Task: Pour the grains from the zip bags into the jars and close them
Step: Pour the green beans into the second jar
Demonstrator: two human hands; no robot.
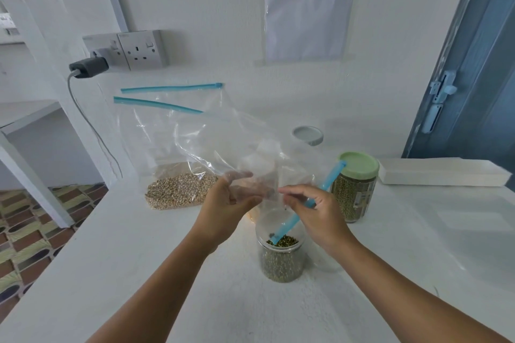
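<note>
Both forearms reach over the white table (pixel 167 273). Nearest stands an open clear jar (pixel 281 256), round and partly filled with small green grains. Above it the left hand (pixel 227 210) and right hand (pixel 317 214) pinch a crinkly clear zip bag (pixel 223 147), upended, its blue zip strip (pixel 295 220) slanting down-left into the jar's mouth. Behind, a second bag (pixel 178 189) holds pale beige grains. To the right, a green-lidded jar (pixel 355 189) of green grains stands upright.
</note>
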